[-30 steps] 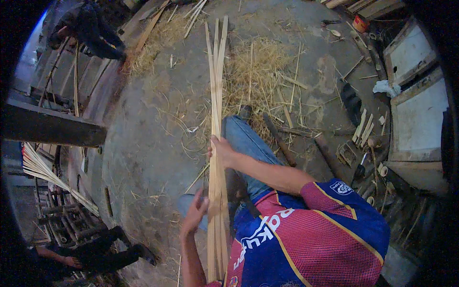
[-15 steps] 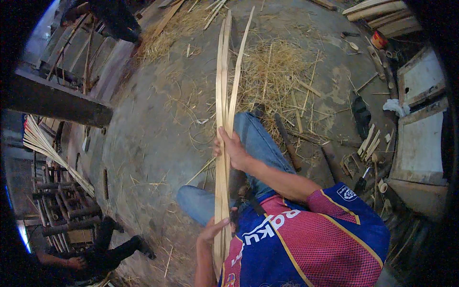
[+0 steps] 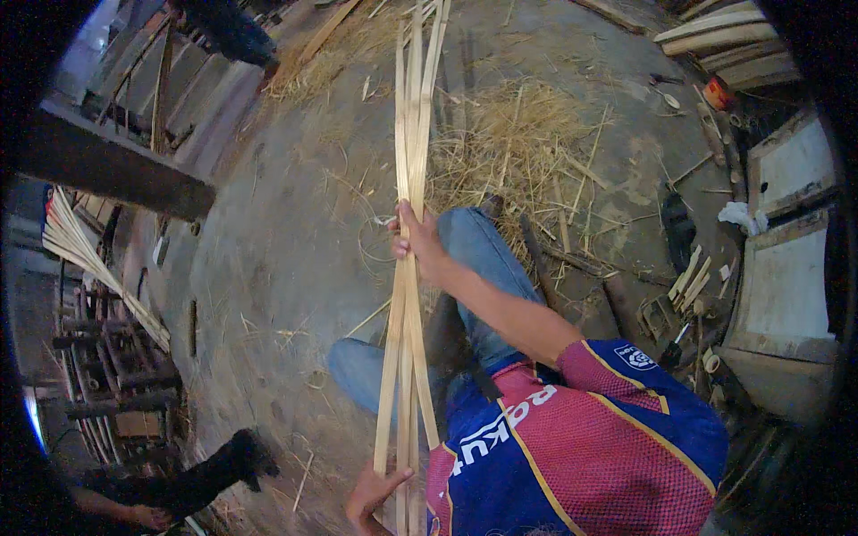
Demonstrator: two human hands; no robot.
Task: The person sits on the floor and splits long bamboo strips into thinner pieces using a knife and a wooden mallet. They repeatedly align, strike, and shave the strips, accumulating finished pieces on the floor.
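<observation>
Several long, pale bamboo strips [image 3: 407, 322] run lengthwise in front of my body, pinched together at one point and spreading apart toward both ends. Around that narrow point my right hand [image 3: 418, 239] is closed, its fingers wrapped over the strips above my bent knee. My left hand [image 3: 377, 493] is lower down beside my shirt, its thumb across the near ends of the strips and its fingers partly hidden beneath them. The far ends of the strips reach the upper edge of the view.
Fine shavings [image 3: 509, 134] litter the floor beyond my knee. A fanned bundle of strips [image 3: 103, 263] leans at left near a wooden rack [image 3: 116, 357]. Another person's dark-clothed leg [image 3: 206, 482] is at lower left. A red container [image 3: 718, 93] and cut pieces [image 3: 690, 281] lie at right.
My right hand has moved slightly farther up with the strips, whose far ends now reach the view's top edge. My left hand has slid down toward me, and the near ends have fanned apart.
</observation>
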